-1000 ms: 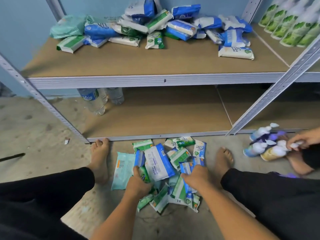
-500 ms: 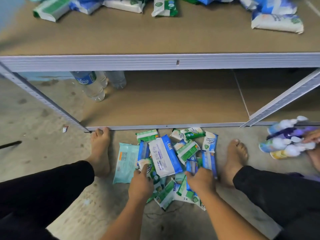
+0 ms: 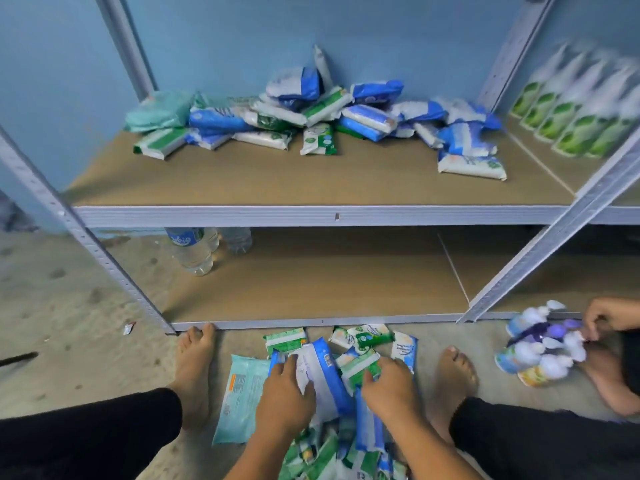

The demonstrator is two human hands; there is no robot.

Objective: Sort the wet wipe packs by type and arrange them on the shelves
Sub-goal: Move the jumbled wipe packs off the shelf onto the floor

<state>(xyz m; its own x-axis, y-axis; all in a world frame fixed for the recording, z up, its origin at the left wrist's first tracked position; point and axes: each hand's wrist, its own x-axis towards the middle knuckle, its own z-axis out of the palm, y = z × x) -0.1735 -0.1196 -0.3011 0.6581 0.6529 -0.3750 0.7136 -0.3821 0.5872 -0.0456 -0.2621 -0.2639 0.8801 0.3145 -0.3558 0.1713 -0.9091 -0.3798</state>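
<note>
Here the left hand (image 3: 285,396) is the nearer one to the large white-and-blue pack (image 3: 325,372). Its fingers (image 3: 282,367) curl over the pack's left edge and hold it, with that side lifted a little off the pile of packs (image 3: 311,459) on the floor (image 3: 86,358) between the person's bare feet. The pack's long axis runs away from the person toward the shelving, its blue stripe along the right side, so most of it lies ahead and just to the right of the holding fingers.

The right hand (image 3: 393,389) sits just beside it on the far side, fingers bent down onto a green-and-white pack (image 3: 358,365). Whether they have closed on that pack or only press it, I cannot tell.

The lower shelf (image 3: 329,282) begins right beyond the pile. The upper shelf (image 3: 311,181) stands above it and carries a mixed heap (image 3: 311,112) of blue and green packs at the back.

By my judgement sorting has barely begun. The large pack only needs to go forward, lengthwise, in the left hand.
</note>
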